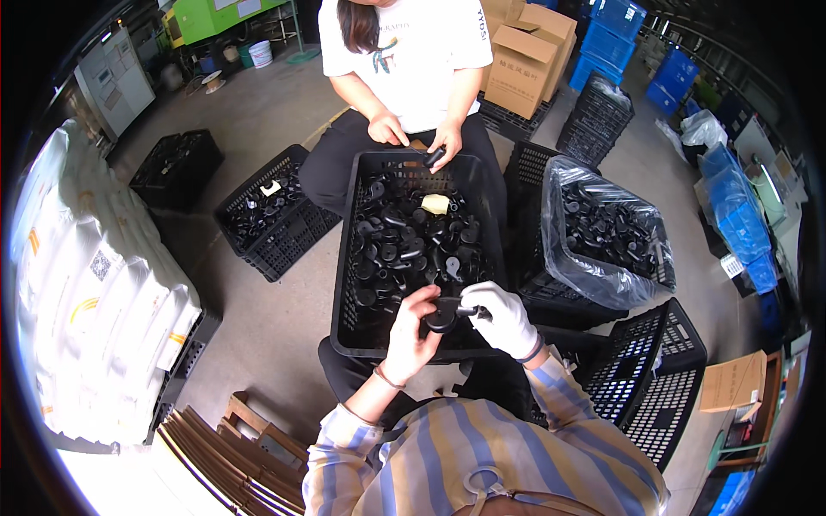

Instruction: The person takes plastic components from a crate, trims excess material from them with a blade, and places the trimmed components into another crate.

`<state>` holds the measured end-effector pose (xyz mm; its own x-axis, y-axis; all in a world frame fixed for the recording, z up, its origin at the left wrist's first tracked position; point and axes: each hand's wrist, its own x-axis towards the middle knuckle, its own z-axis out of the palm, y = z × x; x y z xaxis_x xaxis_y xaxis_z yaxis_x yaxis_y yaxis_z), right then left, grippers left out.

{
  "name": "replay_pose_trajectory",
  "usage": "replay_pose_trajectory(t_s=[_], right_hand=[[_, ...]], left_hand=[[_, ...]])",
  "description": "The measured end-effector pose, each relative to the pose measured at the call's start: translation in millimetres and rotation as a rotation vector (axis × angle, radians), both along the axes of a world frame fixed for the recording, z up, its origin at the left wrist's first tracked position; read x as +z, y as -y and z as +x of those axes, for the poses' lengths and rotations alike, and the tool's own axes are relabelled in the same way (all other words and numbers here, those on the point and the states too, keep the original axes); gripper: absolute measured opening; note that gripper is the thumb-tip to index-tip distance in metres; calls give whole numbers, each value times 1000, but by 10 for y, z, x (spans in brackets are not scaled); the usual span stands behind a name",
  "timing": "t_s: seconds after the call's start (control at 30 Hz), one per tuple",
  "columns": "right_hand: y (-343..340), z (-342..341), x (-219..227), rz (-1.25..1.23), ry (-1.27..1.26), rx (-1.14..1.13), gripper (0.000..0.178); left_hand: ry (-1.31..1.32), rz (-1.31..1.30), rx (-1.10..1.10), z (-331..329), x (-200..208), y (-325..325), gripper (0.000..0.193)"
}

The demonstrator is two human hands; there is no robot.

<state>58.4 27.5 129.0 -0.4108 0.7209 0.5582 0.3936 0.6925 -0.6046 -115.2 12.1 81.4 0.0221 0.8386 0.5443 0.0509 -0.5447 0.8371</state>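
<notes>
Over the near end of a perforated black crate of loose parts, I have one black plastic part between both hands. My bare left hand curls its fingers partway round the rounded end; my white-gloved right hand pinches the narrow stem. I'd judge it light, stiff and smooth (gloved fingertips might slide on it), so best gripped by rounded rim and stem.

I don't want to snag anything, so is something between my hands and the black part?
Nothing visible is: your bare left hand and white-gloved right hand both hold the black part directly, above the near end of the black crate.
</notes>
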Motion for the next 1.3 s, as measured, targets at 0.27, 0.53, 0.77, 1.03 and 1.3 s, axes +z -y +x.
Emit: replay_pose_trajectory(t_s=[0.27, 0.53, 0.77, 1.03, 1.3], right_hand=[[10, -93, -22, 229, 108, -84, 34], [-59, -174, -36, 299, 81, -71, 30], [-83, -211, -188, -623, -373, -32, 24], [-170, -160, -255, -1001, -541, 60, 19], [-611, 26, -916, -1549, -1163, 308, 34]], left_hand=[[-248, 320, 216, -55, 4, 4, 32], [-125, 223, 199, -119, -63, -18, 48], [278, -246, 58, -61, -103, -9, 45], [395, -217, 101, -22, -109, -2, 38], [-656, -179, 368, -477, -582, -143, 23]])
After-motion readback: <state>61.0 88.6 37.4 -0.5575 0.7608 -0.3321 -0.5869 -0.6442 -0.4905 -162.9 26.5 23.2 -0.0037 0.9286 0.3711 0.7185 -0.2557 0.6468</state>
